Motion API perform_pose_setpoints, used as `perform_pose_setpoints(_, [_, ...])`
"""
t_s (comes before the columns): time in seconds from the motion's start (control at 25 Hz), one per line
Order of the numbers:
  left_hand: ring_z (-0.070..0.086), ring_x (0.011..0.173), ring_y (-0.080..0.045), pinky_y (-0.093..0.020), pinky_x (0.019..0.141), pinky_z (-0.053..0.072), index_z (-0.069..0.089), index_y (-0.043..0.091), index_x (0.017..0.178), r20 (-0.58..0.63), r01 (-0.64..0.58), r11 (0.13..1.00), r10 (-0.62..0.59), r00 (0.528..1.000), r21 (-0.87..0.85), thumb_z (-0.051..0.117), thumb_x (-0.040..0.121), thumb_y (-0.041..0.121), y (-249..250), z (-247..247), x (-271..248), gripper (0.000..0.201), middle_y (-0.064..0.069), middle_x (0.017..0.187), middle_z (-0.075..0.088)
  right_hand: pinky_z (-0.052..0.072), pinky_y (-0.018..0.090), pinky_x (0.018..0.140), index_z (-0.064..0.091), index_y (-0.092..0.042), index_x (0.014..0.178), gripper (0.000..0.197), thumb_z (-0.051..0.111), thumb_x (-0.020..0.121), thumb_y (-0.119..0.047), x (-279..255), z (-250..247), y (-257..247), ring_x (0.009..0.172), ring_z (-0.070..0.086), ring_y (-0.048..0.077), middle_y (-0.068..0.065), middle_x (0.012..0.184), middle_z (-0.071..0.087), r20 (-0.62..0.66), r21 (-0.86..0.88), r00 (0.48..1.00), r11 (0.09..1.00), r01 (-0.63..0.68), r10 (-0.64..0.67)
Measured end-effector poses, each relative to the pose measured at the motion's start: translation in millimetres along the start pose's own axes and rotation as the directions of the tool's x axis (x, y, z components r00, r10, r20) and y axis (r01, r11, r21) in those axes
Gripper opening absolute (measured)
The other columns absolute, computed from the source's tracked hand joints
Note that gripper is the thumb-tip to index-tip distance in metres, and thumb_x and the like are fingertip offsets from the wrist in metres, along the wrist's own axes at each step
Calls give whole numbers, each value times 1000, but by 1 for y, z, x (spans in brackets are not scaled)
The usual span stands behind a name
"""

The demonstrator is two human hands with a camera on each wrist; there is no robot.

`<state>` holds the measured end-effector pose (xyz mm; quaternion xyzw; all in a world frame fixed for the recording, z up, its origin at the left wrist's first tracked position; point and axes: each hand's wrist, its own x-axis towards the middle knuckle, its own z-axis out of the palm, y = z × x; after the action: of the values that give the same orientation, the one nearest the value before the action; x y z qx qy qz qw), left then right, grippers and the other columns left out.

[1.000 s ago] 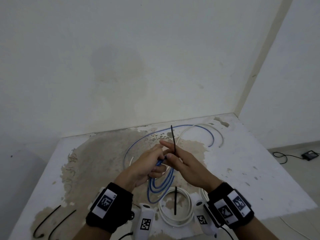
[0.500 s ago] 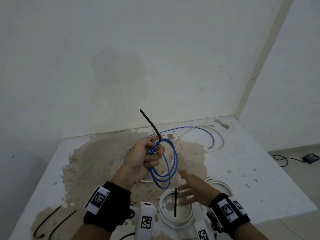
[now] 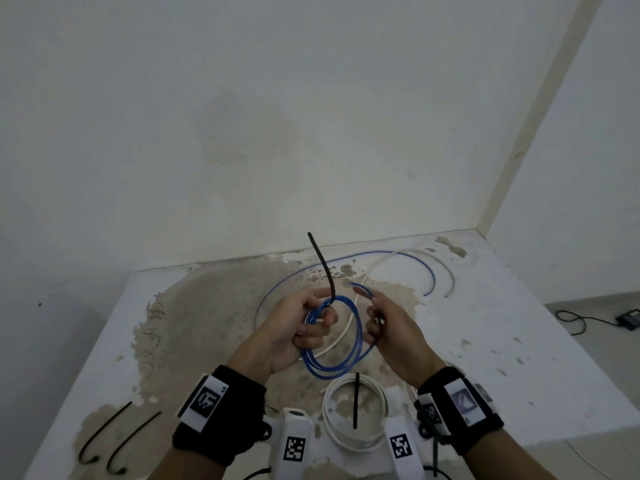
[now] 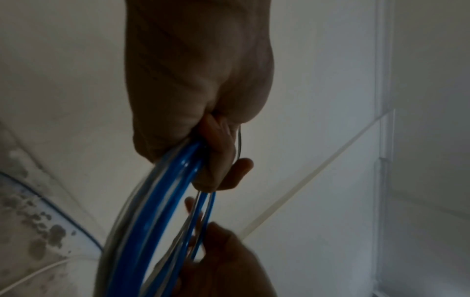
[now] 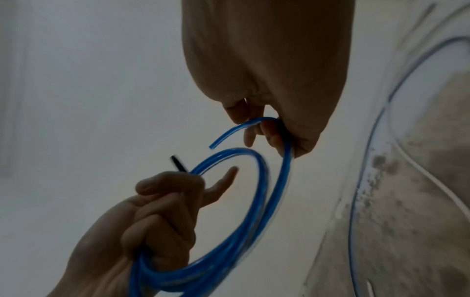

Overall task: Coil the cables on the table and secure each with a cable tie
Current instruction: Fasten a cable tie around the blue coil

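Hanging between both hands, blue coil [image 3: 334,336] gripped left [image 3: 294,327], end pinched right [image 3: 388,323].

My head view is dim and flat, a soft grey light with no hard shadows or glare, and the wall corner [image 3: 540,109] bows from the wide lens. Both wrist views are darker: the left hand [image 4: 198,80] and right hand [image 5: 269,60] fill the top as underlit, soft-focus masses against the paler wall. The blue cable [image 5: 254,201] smears with motion blur, and the stained tabletop [image 5: 419,201] curves at the edge.
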<state>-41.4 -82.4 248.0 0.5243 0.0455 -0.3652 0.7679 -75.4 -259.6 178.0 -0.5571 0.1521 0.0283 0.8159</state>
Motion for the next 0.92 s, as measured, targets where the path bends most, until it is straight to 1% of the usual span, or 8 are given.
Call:
perform_pose_setpoints(0.04, [20, 34, -4, -17, 33, 12, 49, 3, 120, 27, 37, 999, -37, 999, 19, 27, 95, 12, -3, 2, 0, 35, -5, 58, 45, 32, 27, 57, 71, -26, 120, 40, 35, 104, -16, -3, 4, -9, 59, 34, 11, 4, 76, 34, 29, -115, 997, 990, 81, -78])
perform_pose_setpoints(0.12, [19, 35, -4, -16, 33, 12, 51, 8, 103, 79, 85, 994, -90, 993, 63, 26, 98, 23, -6, 7, 1, 29, -3, 59, 40, 38, 19, 65, 71, -29, 120, 41, 34, 106, -16, -10, 13, -21, 67, 48, 4, -5, 91, 57, 115, -348, 971, 907, 238, -210])
perform_pose_setpoints(0.2, [19, 36, -4, -15, 32, 13, 50, 10, 101, 91, 85, 993, -93, 992, 85, 23, 100, 30, -4, 10, 1, 34, -1, 59, 39, 43, 9, 74, 69, -24, 121, 39, 36, 106, -12, -15, 18, -26, 84, 59, -7, -7, 112, 69, 180, -410, 950, 859, 307, -254])
perform_pose_setpoints(0.32, [18, 39, -4, -15, 34, 12, 49, 11, 117, 89, 72, 995, -78, 993, 76, 21, 101, 37, 1, 5, 1, 41, 0, 63, 41, 42, 8, 85, 68, -24, 123, 35, 40, 105, -11, -16, 16, -26, 109, 60, -2, -5, 122, 66, 239, -436, 930, 825, 360, -280])
perform_pose_setpoints(0.48, [14, 43, -5, -18, 38, 9, 50, 8, 118, 145, 87, 995, -94, 985, 53, 20, 101, 48, 3, 2, -3, 53, 1, 68, 43, 41, 11, 94, 70, -19, 121, 36, 42, 104, -6, -15, 14, -26, 112, 59, 8, 11, 116, 59, 301, -435, 898, 792, 428, -321])
perform_pose_setpoints(0.72, [19, 39, -3, -15, 34, 14, 52, 9, 108, 134, 70, 994, -81, 988, 86, 32, 101, 24, 5, 11, -7, 26, 1, 69, 45, 43, 12, 89, 67, -21, 127, 35, 45, 103, -6, -13, 11, -30, 103, 57, 15, 14, 104, 55, 350, -435, 832, 712, 551, -430])
perform_pose_setpoints(0.84, [19, 40, -3, -15, 35, 13, 53, 6, 113, 145, 45, 996, -56, 988, 81, 30, 101, 17, 6, 15, -7, 28, 3, 68, 45, 47, 21, 90, 66, -29, 125, 33, 47, 104, -12, -13, 10, -22, 108, 59, 13, 8, 110, 60, 263, -440, 821, 694, 570, -507])
perform_pose_setpoints(0.92, [19, 39, -2, -15, 35, 13, 54, 4, 112, 164, 54, 998, -58, 985, 28, 29, 100, 14, 5, 17, -7, 30, 2, 68, 44, 51, 28, 88, 66, -33, 124, 32, 46, 104, -19, -15, 11, -16, 110, 60, 13, 5, 116, 61, 213, -435, 838, 719, 542, -503])
